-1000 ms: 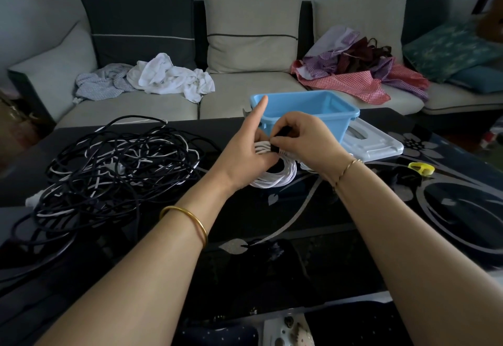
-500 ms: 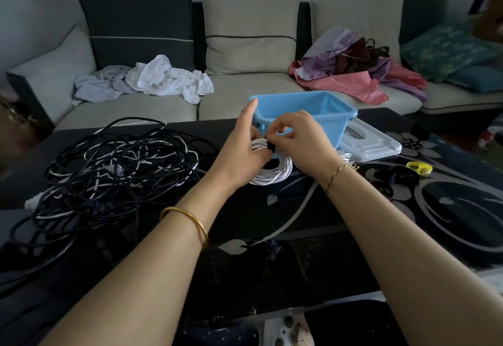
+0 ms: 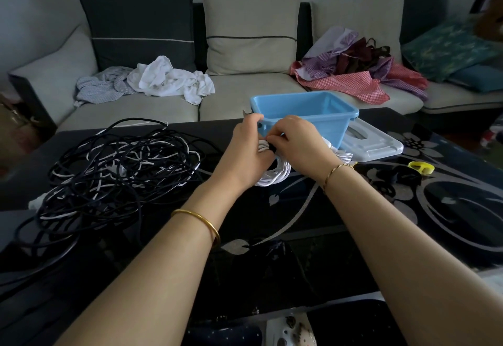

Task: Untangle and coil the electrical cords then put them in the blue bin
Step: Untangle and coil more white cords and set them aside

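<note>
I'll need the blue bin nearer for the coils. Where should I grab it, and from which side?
Probably by the flared rim of the blue bin along its near long side, coming from the front: that lip juts outward and faces the person, giving fingers something to hook under.

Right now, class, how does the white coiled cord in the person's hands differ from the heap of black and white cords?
The white coiled cord is gathered into neat loops; the heap of black and white cords sprawls in a tangle. The coil is small and held by the left hand and right hand; the heap is far larger and untouched. Both are outside the blue plastic bin.
</note>
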